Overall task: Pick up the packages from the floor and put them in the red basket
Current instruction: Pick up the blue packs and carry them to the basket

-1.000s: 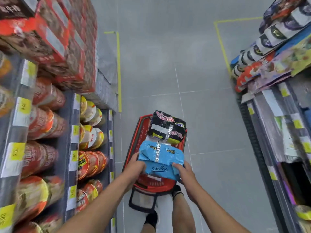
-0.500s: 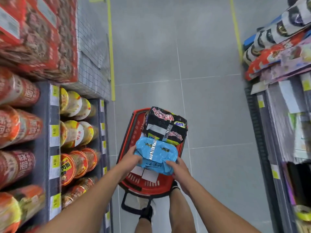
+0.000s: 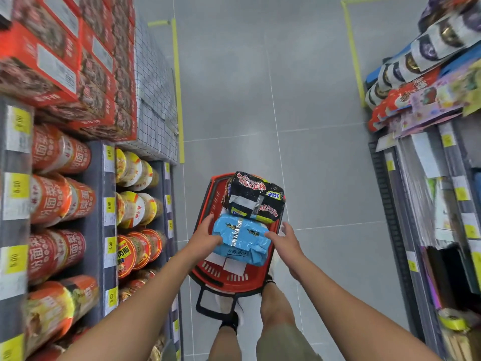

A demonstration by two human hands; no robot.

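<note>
The red basket [image 3: 205, 204] stands on the grey floor in front of my feet. A black package [image 3: 255, 196] lies across its far end. A blue package [image 3: 242, 238] lies in the basket just behind it, on the near side. My left hand [image 3: 205, 235] holds the blue package's left edge, thumb over its top. My right hand [image 3: 285, 241] is beside the package's right edge with fingers spread, only a fingertip near it.
Shelves of red and yellow noodle cups [image 3: 59, 201] line the left side, with red boxes [image 3: 65, 61] stacked above. A rack of flat packets [image 3: 421, 82] runs along the right. The basket's black handle [image 3: 208, 306] lies by my shoes. Yellow tape [image 3: 178, 87] marks the floor.
The blue package has come down into the basket behind the black one. My right hand has let go of it and opened; my left hand stays on it.
</note>
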